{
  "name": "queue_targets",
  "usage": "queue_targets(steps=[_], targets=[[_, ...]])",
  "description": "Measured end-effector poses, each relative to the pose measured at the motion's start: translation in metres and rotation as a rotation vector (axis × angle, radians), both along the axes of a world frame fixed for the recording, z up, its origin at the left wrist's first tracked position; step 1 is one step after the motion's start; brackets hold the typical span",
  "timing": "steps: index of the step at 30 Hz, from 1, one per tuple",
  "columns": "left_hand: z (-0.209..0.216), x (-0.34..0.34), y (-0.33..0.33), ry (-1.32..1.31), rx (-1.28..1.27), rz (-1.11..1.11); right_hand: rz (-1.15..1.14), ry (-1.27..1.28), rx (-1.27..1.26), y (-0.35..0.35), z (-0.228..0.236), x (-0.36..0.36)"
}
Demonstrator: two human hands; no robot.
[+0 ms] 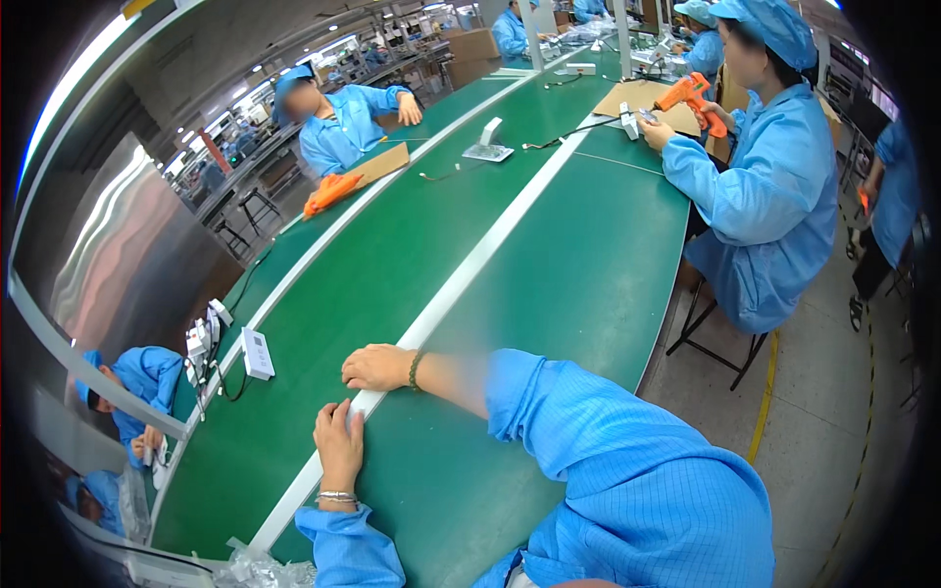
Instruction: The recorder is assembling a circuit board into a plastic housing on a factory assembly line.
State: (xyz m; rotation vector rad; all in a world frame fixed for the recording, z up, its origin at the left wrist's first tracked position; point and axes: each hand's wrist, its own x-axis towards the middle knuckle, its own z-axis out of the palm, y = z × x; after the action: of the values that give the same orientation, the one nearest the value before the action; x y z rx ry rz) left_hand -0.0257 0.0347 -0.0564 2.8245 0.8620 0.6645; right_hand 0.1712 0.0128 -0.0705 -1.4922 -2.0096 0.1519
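Note:
My left hand [339, 449] rests against the white rail [441, 297] that runs lengthwise along the green work surface. Its fingers point forward, thumb a little apart, and nothing shows in it. Just beyond, my right hand [379, 367] lies over the same rail, palm down, with its fingers bent loosely onto the green belt [338, 294]; I see nothing held there either. The two hands are close but apart. Nearest to them on the belt, to the left, stands a white box-shaped device [257, 354] with a dark cable.
Crumpled clear plastic bags [257, 568] lie at the near end. White devices with cables [203, 338] cluster on the left edge. Farther along are a white part on a clear bag [488, 152] and an orange glue gun [686, 93] in a co-worker's hand. Co-workers sit on both sides.

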Motion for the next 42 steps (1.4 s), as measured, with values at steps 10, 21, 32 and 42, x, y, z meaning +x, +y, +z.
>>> queue_targets(steps=[10, 21, 32, 42], targets=[[0.0011, 0.0015, -0.0028, -0.01, -0.018, 0.012, 0.033, -0.029, 0.034, 0.0003, -0.0009, 0.0015], [-0.0002, 0.0001, -0.0015, -0.048, -0.01, 0.002, 0.06, -0.021, 0.0, -0.0011, 0.0023, 0.0006], [-0.0033, 0.0008, -0.0001, -0.068, 0.019, -0.001, 0.084, 0.004, 0.005, -0.0046, 0.0073, 0.0009], [-0.0029, -0.0047, 0.0004, -0.064, 0.017, 0.026, 0.108, 0.038, 0.054, -0.0024, 0.0054, -0.006]])
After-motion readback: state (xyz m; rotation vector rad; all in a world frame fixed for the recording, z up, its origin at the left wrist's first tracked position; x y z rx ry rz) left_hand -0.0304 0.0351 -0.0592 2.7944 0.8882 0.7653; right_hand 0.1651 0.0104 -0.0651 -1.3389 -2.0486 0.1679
